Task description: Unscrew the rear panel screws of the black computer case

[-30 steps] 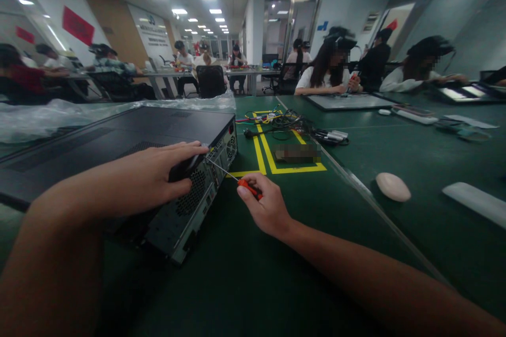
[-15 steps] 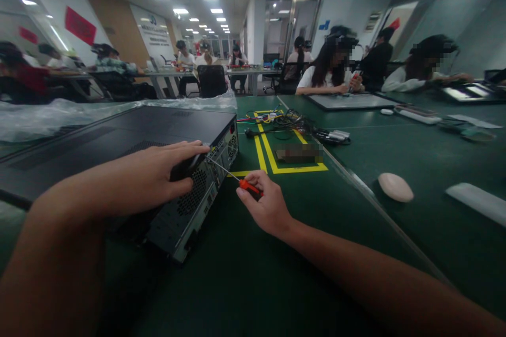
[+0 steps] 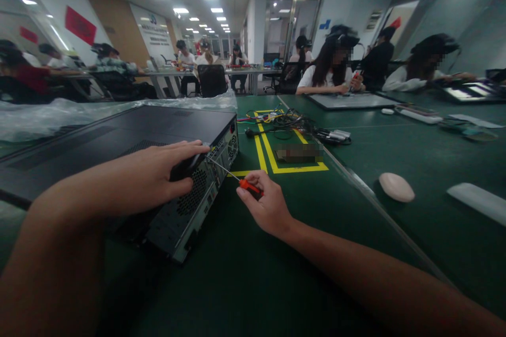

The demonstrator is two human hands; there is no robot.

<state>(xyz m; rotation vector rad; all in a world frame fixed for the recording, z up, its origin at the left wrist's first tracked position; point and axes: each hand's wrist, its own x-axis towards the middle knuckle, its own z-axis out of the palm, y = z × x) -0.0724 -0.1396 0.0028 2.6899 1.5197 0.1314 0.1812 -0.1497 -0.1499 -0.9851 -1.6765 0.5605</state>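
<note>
A black desktop computer case (image 3: 130, 137) lies flat on the green table (image 3: 253, 274), its rear panel facing right. My left hand (image 3: 158, 174) rests on the case's top rear edge, fingers over the top and thumb against the vented panel. My right hand (image 3: 266, 205) is closed round the red handle of a small screwdriver (image 3: 247, 184). The thin shaft points up-left, and its tip meets the rear panel near my left fingertips.
Yellow tape marks a rectangle (image 3: 292, 168) behind the case, with a tangle of cables (image 3: 284, 118) beyond it. A white mouse (image 3: 396, 187) and a white keyboard (image 3: 476, 201) lie at the right. Clear plastic wrap (image 3: 59, 110) sits at the left. Other people work at the far tables.
</note>
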